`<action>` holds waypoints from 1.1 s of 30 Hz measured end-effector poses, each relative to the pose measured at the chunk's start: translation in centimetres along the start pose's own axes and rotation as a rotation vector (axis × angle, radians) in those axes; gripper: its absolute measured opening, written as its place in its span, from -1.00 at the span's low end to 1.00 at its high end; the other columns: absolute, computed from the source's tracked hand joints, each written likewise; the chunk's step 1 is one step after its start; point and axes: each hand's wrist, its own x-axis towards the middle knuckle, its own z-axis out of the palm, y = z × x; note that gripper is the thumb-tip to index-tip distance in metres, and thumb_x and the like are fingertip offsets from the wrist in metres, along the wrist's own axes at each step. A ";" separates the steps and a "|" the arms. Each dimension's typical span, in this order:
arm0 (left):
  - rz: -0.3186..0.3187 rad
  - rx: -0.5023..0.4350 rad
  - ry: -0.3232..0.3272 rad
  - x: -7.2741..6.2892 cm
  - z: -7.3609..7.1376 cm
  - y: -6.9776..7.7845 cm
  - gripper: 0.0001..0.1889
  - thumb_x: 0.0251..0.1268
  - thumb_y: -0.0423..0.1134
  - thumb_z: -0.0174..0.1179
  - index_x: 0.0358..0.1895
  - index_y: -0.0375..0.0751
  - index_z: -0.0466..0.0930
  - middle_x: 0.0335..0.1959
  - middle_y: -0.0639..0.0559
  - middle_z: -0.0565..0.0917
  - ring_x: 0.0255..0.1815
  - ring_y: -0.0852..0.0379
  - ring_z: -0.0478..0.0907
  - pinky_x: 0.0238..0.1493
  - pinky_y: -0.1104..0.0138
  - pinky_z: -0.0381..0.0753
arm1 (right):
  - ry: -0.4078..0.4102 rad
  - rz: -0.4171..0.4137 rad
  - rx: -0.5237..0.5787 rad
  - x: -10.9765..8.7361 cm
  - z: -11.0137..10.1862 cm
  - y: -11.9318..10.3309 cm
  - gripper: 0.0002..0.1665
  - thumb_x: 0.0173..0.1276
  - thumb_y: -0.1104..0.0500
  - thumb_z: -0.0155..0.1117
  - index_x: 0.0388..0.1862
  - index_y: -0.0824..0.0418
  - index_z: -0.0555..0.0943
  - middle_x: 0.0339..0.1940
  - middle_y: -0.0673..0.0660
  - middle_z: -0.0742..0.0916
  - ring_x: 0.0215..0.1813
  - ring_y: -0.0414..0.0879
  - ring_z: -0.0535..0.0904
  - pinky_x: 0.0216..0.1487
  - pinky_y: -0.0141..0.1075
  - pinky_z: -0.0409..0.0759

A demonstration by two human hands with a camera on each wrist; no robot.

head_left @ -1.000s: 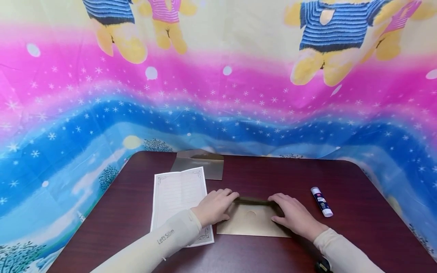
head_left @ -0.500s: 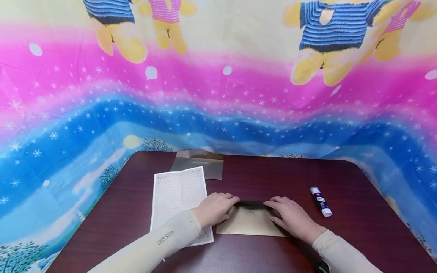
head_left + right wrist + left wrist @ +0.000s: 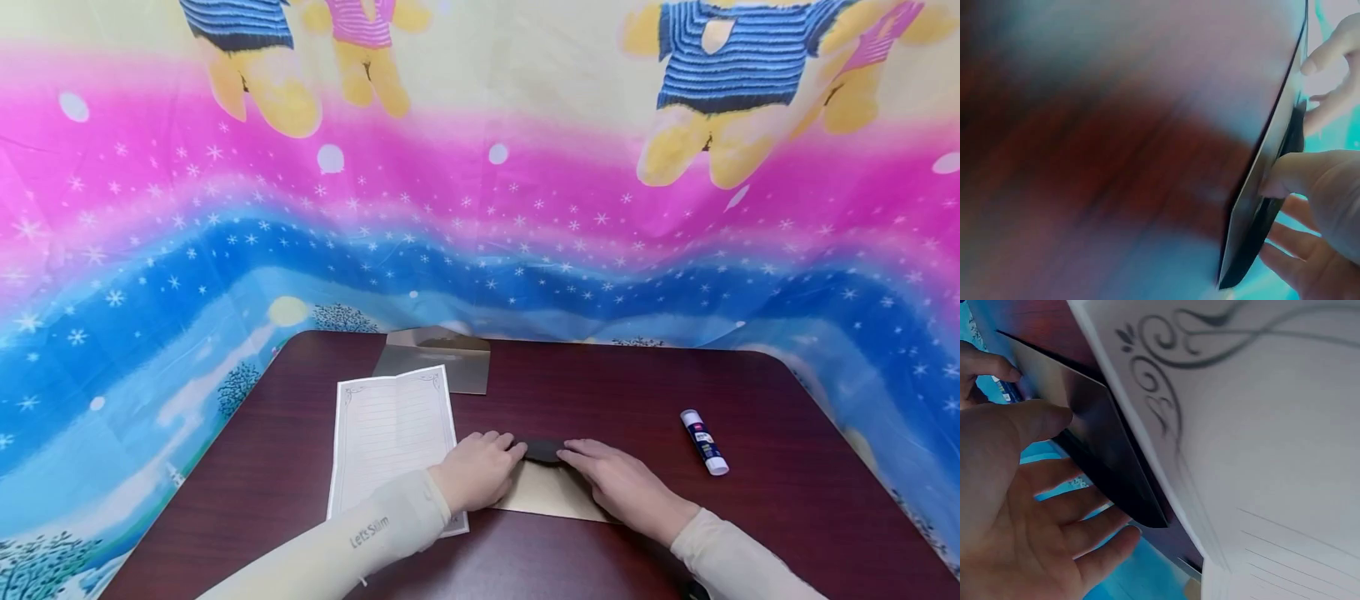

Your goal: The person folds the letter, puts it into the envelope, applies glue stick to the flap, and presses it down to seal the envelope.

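A gold envelope (image 3: 551,496) lies on the table, its dark-sided flap (image 3: 542,452) bent over toward the person. My left hand (image 3: 476,471) holds the left end of the fold. In the left wrist view its thumb (image 3: 1041,420) lies on the gold face, and the fingers reach behind the flap. At the opposite end my right hand (image 3: 630,492) pinches the envelope the same way; the right wrist view has its thumb (image 3: 1288,175) on the front and the fingers behind the dark flap. The flap stands partly raised off the envelope's body.
Left of the envelope lies a creased sheet of lined letter paper (image 3: 390,442), partly under the left forearm. Behind it sits a second envelope (image 3: 457,371) with its flap raised. A glue stick (image 3: 703,442) lies at the right. A printed curtain (image 3: 495,208) hangs behind the table (image 3: 600,383).
The flap has tipped forward and down over the envelope's front, covering the small semicircular mark. Both hands have moved along with it, the right hand inward to the left.
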 end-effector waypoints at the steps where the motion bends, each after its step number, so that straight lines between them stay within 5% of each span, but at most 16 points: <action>1: -0.005 0.001 -0.015 0.0 -0.1 0.2 -0.59 0.35 -0.02 0.21 0.22 0.00 0.60 -0.02 0.10 0.69 -0.06 0.15 0.66 -0.11 0.31 0.65 | -0.018 -0.007 0.004 0.1 0.0 -0.1 -0.47 0.32 0.39 0.29 0.28 0.17 0.62 0.28 0.17 0.69 0.32 0.08 0.61 0.20 -0.04 0.65; 10: -0.033 -0.053 -0.156 0.4 -0.6 1.4 -0.46 0.46 0.10 0.07 0.39 -0.07 0.48 0.39 0.07 0.54 0.35 0.12 0.52 0.24 0.25 0.60 | -0.106 -0.015 0.040 0.6 -0.1 0.0 -0.43 0.33 0.39 0.21 0.32 0.14 0.60 0.35 0.14 0.65 0.36 0.07 0.59 0.20 -0.02 0.65; 18: -0.008 -0.122 -0.227 1.0 -0.3 3.0 -0.24 0.48 0.34 -0.09 0.55 -0.06 0.23 0.60 0.06 0.28 0.60 0.08 0.24 0.53 0.24 0.33 | -0.196 0.009 0.118 0.1 -0.4 0.0 -0.28 0.42 -0.10 0.31 0.48 0.10 0.44 0.53 0.25 0.45 0.49 0.17 0.43 0.28 0.10 0.57; 25: -0.028 -0.216 -0.299 1.6 0.0 3.7 -0.08 0.43 0.50 -0.31 0.62 -0.08 0.07 0.66 0.04 0.11 0.67 0.08 0.07 0.61 0.25 0.16 | -0.211 0.007 0.117 -0.4 -0.6 0.0 -0.19 0.40 -0.24 0.26 0.51 0.11 0.40 0.52 0.23 0.47 0.52 0.20 0.40 0.32 0.13 0.53; 33: -0.027 -0.163 -0.326 1.4 -0.5 3.1 -0.09 0.42 0.51 -0.30 0.62 -0.03 0.08 0.66 0.09 0.13 0.66 0.12 0.10 0.59 0.25 0.20 | -0.267 0.050 0.173 -0.1 -1.2 -0.1 -0.19 0.40 -0.15 0.31 0.54 0.07 0.35 0.56 0.25 0.41 0.55 0.22 0.34 0.32 0.17 0.52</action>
